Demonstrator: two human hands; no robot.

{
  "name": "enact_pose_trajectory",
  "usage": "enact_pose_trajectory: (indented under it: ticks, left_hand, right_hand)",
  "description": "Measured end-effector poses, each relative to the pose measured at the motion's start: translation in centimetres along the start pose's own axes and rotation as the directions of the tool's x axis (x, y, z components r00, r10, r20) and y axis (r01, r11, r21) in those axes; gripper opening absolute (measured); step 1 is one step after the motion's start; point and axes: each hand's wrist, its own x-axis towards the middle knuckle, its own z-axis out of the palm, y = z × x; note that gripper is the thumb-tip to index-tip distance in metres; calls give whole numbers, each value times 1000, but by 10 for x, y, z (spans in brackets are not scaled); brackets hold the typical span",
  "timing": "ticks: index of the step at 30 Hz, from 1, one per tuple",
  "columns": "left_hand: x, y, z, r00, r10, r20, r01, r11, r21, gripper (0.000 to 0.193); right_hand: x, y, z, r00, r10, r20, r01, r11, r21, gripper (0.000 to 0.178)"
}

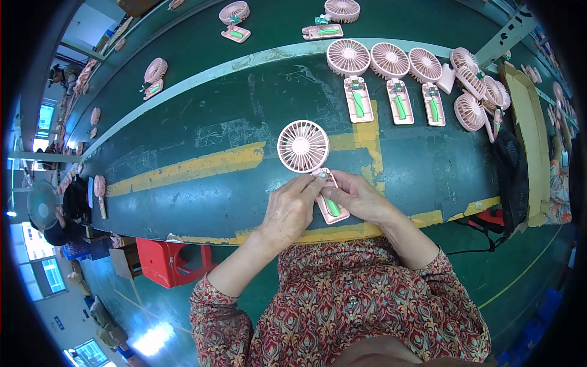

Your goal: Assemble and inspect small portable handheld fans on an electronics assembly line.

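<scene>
A pink handheld fan (pixel 303 146) lies on the green table in front of me, its round grille pointing away from me. Its handle is open and shows a green battery (pixel 332 207) inside the pink shell. My left hand (pixel 293 205) closes its fingers on the top of the handle, just below the grille. From the other side my right hand (pixel 356 197) pinches at the same spot, thumb over the upper end of the battery. Small parts between the fingertips are mostly hidden.
Several opened pink fans (pixel 400 101) stand in a row at the far right, beside a pile of fans (pixel 471 112). A cardboard box (pixel 531 147) and a black bag (pixel 509 168) are at the right edge. More fans (pixel 235 13) lie on the belt beyond. A red stool (pixel 162 263) is below left.
</scene>
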Motion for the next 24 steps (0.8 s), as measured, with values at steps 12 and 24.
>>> enact_pose_trajectory:
  ticks: [12, 24]
  left_hand:
    - [-6, -7, 7, 914, -389, -116, 329, 876, -352, 30]
    - [48, -48, 29, 841, -509, -182, 289, 708, -644, 38]
  right_hand:
    - [6, -6, 3, 983, 136, -123, -128, 989, 72, 34]
    - [66, 2, -14, 961, -89, -262, 24, 970, -242, 42]
